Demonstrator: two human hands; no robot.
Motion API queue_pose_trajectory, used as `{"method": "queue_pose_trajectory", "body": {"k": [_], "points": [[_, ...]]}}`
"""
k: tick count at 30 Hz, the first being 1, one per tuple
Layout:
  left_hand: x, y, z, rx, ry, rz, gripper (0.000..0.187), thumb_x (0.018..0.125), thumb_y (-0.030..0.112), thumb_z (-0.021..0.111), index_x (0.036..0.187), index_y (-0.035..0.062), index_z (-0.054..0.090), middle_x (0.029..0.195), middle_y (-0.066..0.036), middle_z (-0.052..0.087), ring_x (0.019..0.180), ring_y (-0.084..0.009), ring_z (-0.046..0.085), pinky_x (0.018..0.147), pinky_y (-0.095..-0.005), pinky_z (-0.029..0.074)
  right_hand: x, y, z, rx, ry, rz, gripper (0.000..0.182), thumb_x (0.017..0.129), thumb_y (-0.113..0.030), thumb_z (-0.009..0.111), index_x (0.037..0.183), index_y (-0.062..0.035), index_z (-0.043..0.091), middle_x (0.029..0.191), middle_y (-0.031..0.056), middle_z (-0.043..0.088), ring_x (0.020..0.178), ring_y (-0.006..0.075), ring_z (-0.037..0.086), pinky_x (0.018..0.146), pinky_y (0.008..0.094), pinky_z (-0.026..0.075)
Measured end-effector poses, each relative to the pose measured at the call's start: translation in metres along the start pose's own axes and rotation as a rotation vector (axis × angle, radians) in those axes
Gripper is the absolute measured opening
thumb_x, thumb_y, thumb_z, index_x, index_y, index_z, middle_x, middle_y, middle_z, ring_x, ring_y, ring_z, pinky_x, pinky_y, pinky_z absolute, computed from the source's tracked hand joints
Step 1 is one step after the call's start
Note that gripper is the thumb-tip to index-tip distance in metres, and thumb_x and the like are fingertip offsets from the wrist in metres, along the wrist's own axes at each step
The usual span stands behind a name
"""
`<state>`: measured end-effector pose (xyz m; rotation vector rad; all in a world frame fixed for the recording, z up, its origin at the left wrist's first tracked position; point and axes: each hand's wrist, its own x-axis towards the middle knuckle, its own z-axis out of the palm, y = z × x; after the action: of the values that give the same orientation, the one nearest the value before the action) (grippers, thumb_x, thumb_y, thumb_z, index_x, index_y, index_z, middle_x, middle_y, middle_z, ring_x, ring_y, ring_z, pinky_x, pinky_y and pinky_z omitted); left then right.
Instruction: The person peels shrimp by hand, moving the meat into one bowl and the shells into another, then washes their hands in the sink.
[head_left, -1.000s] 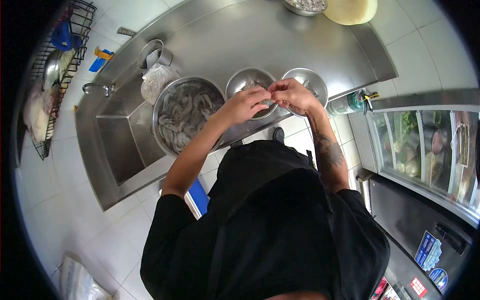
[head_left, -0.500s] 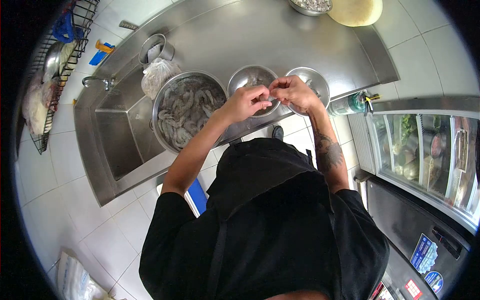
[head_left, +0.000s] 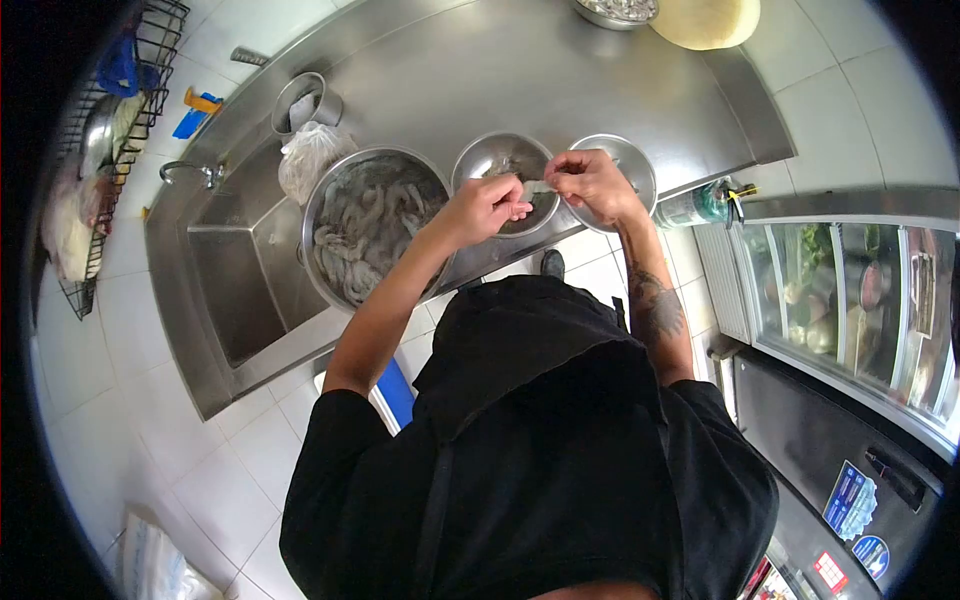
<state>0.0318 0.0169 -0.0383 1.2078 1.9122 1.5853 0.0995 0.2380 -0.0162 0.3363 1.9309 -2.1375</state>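
A pale shrimp (head_left: 540,187) is pinched in the fingers of my right hand (head_left: 594,186), above the middle steel bowl (head_left: 478,160). My left hand (head_left: 487,208) is closed just left of it, fingertips pressed together; whatever they hold is hidden. The shrimp's left end lies close to the left fingers, and contact cannot be made out. Small greyish pieces lie in the middle bowl, partly covered by my hands. Beyond my right hand stands another steel bowl (head_left: 622,150). Left of my hands, a large steel bowl (head_left: 312,235) holds many grey unpeeled shrimp (head_left: 370,215) in liquid.
A sink (head_left: 235,290) with a tap (head_left: 192,172) is on the left. Behind the large bowl sit a plastic bag (head_left: 312,160) and a metal pot (head_left: 305,100). A bowl (head_left: 618,12) and round board (head_left: 708,22) stand far back. A glass-door fridge (head_left: 850,300) is right.
My hands have drawn slightly apart, and the shrimp between them now shows more fully. The view has shifted slightly.
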Motion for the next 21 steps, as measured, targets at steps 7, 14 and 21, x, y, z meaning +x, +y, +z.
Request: {"method": "queue_pose_trajectory", "body": {"k": [7,14,21], "points": [[0.005,-0.012,-0.021,0.183,-0.112,-0.25,0.018,0.086,0.008,0.07,0.101,0.0018,0.06,0.088,-0.013,0.068,0.077,-0.022,0.07,0.07,-0.034,0.054,-0.013,0.008,-0.036,-0.469,0.019,-0.221,0.012,0.08,-0.006,0.069,0.091,-0.0003,0.069,0.073,-0.0003,0.061,0.065,0.0071,0.053,0.058,0.025,0.043],[-0.057,-0.03,-0.126,0.504,0.297,-0.413,0.034,0.089,0.021,0.069,0.12,0.007,0.065,0.091,-0.013,0.073,0.067,-0.0186,0.069,0.064,-0.0315,0.054,-0.023,0.061,-0.098,-0.93,0.489,-0.075,0.042,0.074,-0.008,0.071,0.114,-0.0008,0.065,0.102,0.0218,0.07,0.091,0.03,0.071,0.08,0.039,0.055],[-0.134,-0.042,-0.117,0.469,0.238,-0.72,0.023,0.086,0.026,0.071,0.088,0.003,0.072,0.075,-0.016,0.07,0.071,-0.0313,0.069,0.066,-0.0376,0.052,-0.005,0.068,-0.048,-0.842,0.449,-0.078,0.028,0.081,-0.015,0.066,0.105,-0.0015,0.069,0.089,0.0175,0.072,0.085,0.0296,0.072,0.079,0.0379,0.055]]}}
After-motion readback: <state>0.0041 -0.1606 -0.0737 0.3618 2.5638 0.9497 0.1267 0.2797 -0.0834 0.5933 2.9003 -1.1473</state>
